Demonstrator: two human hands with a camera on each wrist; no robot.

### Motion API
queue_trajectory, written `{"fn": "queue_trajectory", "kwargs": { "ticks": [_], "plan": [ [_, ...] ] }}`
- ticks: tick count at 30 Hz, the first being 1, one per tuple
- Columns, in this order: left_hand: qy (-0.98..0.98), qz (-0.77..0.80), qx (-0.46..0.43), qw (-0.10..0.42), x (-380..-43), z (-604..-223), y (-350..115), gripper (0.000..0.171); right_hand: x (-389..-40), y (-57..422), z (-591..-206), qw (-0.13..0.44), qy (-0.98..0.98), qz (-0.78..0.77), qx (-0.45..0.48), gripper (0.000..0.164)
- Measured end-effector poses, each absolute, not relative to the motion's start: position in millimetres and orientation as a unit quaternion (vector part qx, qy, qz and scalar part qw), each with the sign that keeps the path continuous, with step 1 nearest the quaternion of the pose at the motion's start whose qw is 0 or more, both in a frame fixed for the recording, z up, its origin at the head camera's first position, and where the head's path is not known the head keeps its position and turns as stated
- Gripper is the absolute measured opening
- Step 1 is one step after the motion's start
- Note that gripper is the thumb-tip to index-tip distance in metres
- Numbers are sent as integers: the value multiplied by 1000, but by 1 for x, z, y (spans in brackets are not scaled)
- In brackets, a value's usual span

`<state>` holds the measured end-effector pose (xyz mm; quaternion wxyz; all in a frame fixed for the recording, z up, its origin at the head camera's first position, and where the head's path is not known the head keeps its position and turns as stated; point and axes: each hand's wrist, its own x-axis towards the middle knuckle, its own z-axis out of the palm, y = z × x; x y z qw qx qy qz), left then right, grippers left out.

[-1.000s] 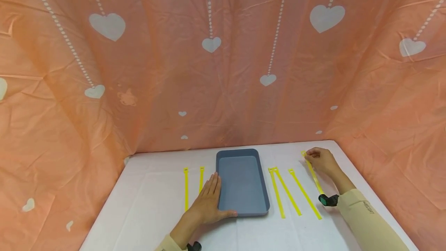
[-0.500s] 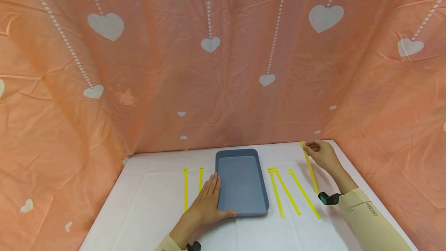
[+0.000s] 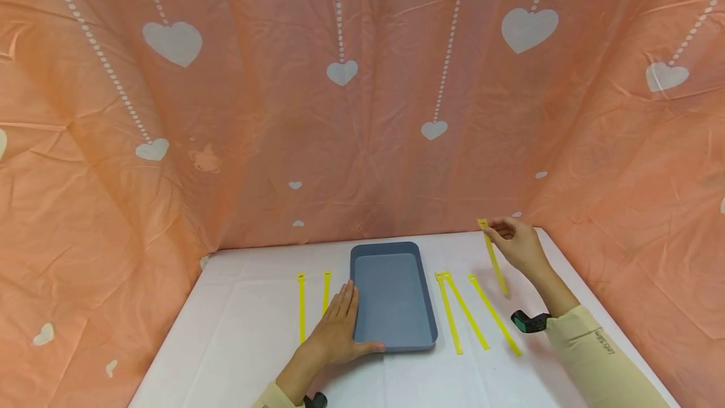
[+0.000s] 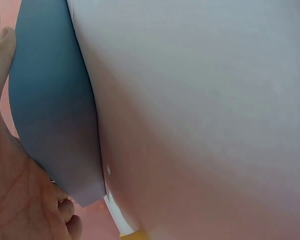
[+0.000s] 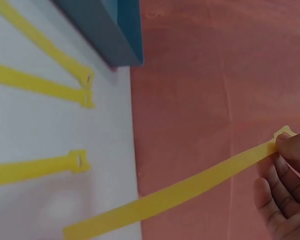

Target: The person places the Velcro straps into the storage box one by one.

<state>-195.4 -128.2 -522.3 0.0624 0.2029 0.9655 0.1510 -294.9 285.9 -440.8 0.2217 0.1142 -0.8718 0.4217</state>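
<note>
My right hand [image 3: 518,245] pinches a yellow strap with a slotted head, a hook-and-loop cable tie [image 3: 494,257], near its head, thumb against fingers. The tie hangs down over the right back of the table; in the right wrist view its strip [image 5: 175,196] stretches left from the fingertips. My left hand [image 3: 335,326] lies with fingers straight against the left side and near left corner of a blue-grey tray [image 3: 396,307]. In the left wrist view, the palm and thumb touch the tray's outer wall [image 4: 55,100].
Right of the tray lie two cable ties [image 3: 450,313] with heads together, and another tie [image 3: 495,315] slants farther right. To its left are two more ties [image 3: 302,307], one partly behind the left hand. A pink heart-printed curtain [image 3: 368,162] encloses the white table [image 3: 243,313].
The right hand has raised the yellow cable tie off the table and shifted it slightly back and left. The left hand and tray have stayed in place.
</note>
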Motion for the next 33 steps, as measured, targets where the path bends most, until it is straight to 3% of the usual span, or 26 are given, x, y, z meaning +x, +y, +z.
{"fn": "queue_trajectory", "kwargs": {
  "ticks": [14,33],
  "plan": [
    [962,169,205,58,-197,-529,-131,138,-284,247,-428,230,-832,473,176,20],
    [964,160,202,68,-195,-521,-128,135,-270,194,-419,149,-787,562,207,19]
  ]
}}
